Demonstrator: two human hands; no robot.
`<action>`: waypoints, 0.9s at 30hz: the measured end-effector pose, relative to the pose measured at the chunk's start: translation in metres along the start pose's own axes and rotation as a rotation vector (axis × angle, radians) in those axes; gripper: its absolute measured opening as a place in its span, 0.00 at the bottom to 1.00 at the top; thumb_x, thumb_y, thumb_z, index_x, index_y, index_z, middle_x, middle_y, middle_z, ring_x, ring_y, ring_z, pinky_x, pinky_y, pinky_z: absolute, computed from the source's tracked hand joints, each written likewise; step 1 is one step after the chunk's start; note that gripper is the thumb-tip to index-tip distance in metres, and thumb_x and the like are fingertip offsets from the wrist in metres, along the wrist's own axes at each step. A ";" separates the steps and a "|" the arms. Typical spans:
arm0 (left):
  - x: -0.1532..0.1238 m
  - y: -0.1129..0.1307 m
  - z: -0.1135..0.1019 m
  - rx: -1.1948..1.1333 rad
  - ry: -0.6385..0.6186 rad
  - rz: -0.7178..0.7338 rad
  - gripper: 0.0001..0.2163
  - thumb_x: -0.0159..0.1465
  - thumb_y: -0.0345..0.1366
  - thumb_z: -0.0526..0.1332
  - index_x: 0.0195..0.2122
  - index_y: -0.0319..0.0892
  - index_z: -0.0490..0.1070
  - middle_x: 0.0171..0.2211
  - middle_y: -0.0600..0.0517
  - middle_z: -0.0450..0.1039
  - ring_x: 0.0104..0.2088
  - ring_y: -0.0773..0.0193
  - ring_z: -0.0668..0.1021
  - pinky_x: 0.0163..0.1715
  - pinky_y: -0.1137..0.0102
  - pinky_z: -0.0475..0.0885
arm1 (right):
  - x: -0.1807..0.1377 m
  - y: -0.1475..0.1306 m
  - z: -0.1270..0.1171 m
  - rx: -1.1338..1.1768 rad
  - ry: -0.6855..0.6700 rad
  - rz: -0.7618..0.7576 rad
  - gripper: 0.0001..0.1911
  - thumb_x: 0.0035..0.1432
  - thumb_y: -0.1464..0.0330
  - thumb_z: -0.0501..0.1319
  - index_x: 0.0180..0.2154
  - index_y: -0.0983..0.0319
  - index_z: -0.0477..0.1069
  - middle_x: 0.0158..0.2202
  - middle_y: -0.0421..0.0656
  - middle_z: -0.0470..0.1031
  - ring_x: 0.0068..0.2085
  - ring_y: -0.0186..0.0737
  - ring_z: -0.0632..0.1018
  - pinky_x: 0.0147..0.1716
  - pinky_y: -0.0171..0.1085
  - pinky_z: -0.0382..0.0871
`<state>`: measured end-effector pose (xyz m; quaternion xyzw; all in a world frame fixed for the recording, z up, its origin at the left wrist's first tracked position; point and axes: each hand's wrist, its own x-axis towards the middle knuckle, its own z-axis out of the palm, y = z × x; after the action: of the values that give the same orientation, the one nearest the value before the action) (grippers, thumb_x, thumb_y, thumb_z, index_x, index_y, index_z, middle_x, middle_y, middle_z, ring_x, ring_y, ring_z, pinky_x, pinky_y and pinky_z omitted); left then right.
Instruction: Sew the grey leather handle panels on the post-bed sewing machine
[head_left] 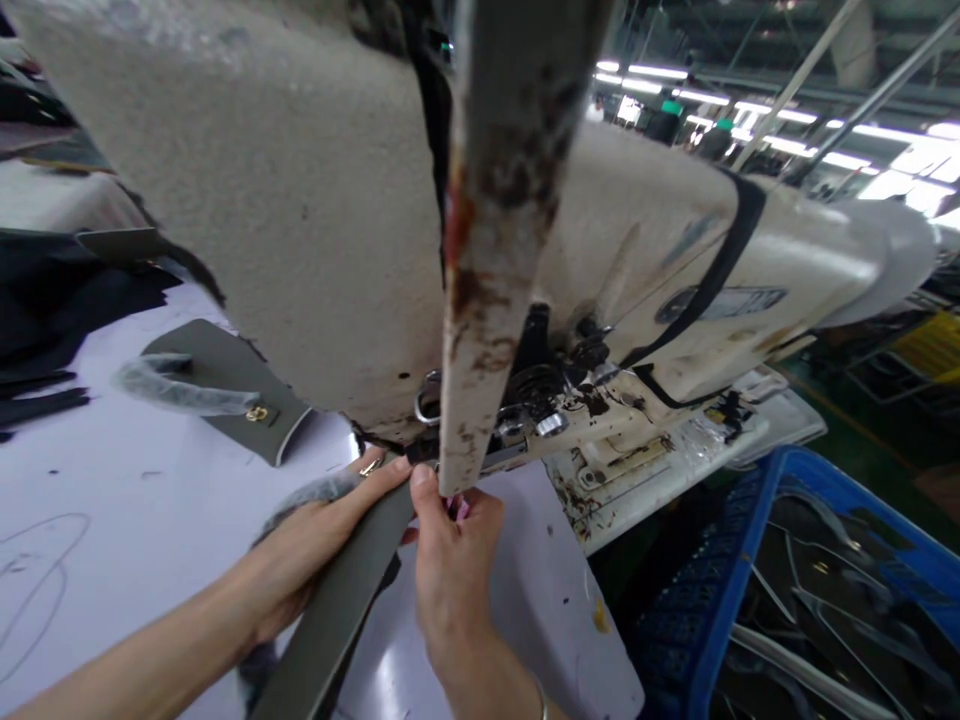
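Note:
A long grey-green bag panel (341,605) runs up from the bottom edge to beneath the head of a sewing machine (337,200). My left hand (322,545) grips its left side, fingers stretched along the edge near the needle area. On the right side, the thumb of my right hand (454,565) presses the panel's edge, with the other fingers curled underneath. Something small and pink (459,507) shows at those curled fingers; its kind is unclear. A plastic-wrapped handle (319,492) with gold hardware sits by my left hand. The machine head hides the needle and the panel's far end.
Another grey-green panel (225,375) with a wrapped handle lies on the white table (172,510) at left, near dark material (67,300). A rust-marked metal bar (487,270) stands in front of the machine. Right of the table, a blue crate (720,600) holds several similar pieces.

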<state>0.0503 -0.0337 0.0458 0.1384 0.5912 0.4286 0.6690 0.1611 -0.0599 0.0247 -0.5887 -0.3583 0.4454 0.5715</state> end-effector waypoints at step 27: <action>-0.014 -0.037 0.061 -0.249 0.156 0.148 0.13 0.59 0.37 0.66 0.46 0.47 0.73 0.26 0.59 0.76 0.20 0.71 0.76 0.30 0.76 0.77 | 0.030 -0.021 -0.042 -0.016 -0.238 0.016 0.19 0.51 0.64 0.67 0.17 0.61 0.61 0.17 0.34 0.58 0.20 0.30 0.58 0.20 0.32 0.53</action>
<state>0.1216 -0.0465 0.0456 0.0641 0.5717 0.5562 0.5998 0.2123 -0.0447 0.0403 -0.5389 -0.4223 0.5140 0.5167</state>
